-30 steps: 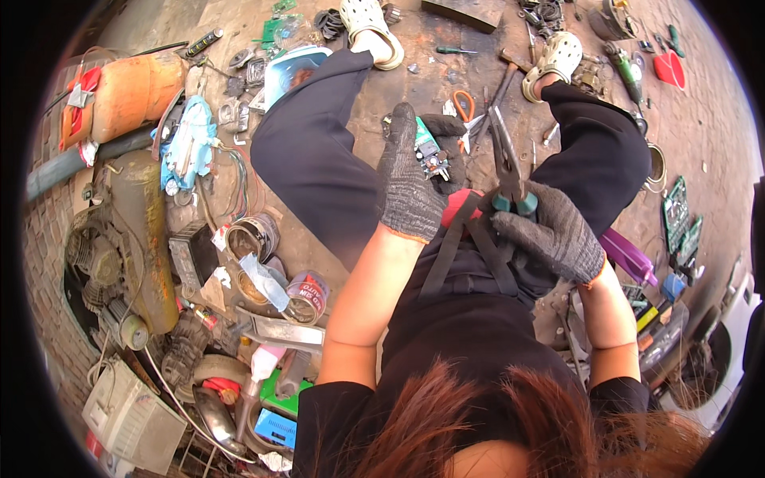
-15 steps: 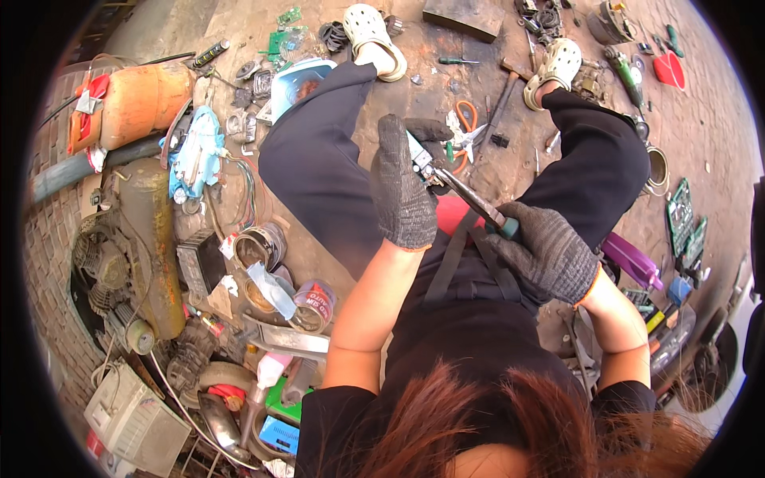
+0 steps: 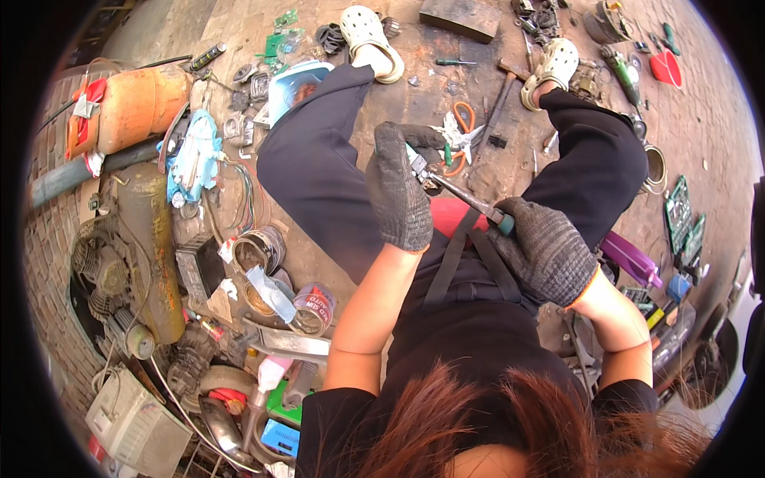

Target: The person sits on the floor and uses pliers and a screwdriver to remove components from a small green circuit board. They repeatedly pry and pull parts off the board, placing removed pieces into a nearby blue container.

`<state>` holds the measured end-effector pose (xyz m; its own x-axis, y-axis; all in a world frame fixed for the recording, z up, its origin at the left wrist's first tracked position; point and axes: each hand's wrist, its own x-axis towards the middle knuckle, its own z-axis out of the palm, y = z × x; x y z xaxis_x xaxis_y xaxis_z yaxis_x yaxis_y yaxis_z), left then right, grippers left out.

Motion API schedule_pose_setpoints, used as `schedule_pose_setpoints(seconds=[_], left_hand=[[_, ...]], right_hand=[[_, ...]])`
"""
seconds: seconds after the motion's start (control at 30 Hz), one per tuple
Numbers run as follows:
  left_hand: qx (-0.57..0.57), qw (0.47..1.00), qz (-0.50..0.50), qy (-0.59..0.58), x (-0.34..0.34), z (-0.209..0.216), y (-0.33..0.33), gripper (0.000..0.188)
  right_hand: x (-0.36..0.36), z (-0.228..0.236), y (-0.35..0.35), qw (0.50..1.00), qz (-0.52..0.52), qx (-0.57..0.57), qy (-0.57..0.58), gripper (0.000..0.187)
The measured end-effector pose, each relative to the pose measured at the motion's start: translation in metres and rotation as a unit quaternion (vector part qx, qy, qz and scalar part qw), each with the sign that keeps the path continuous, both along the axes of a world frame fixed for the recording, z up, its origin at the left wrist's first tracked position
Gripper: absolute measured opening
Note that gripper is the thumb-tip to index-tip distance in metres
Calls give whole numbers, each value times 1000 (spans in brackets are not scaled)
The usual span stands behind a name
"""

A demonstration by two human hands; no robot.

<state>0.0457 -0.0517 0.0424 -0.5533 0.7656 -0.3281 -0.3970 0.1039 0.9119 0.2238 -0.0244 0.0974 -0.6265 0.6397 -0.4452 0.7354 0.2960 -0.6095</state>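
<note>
Both my hands wear dark grey knitted gloves with orange cuffs. My left hand (image 3: pixel 400 191) is closed around a small silver metal part (image 3: pixel 419 166), its far side hidden by the glove. My right hand (image 3: pixel 550 251) grips long-nose pliers (image 3: pixel 472 199) by the dark green handle, much of which the palm covers. The slim tip of the pliers points up and left and meets the metal part. Both hands are above my lap, over a red patch (image 3: pixel 454 217) and dark straps.
On the ground ahead lie orange-handled scissors (image 3: pixel 462 131), a hammer (image 3: pixel 498 103) and a screwdriver (image 3: pixel 456 61). An orange gas cylinder (image 3: pixel 147 107), a rusty tank (image 3: pixel 151 247) and cans (image 3: pixel 315 307) crowd the left. A purple bottle (image 3: pixel 629 259) is at the right.
The pliers have turned slightly in my right hand and look narrower. My left hand has shifted a little down and left, still holding the metal part.
</note>
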Motion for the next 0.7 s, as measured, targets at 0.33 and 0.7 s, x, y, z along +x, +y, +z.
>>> schedule_pose_setpoints(seconds=[0.33,0.7], left_hand=[[4,1000,-7,11,3,3,1,52],[25,999,35,-32,2,2,1,46]], right_hand=[[-3,5,2,1000,-10,-7,18,34],[-1,7,1,1000,-4,0,11,34]])
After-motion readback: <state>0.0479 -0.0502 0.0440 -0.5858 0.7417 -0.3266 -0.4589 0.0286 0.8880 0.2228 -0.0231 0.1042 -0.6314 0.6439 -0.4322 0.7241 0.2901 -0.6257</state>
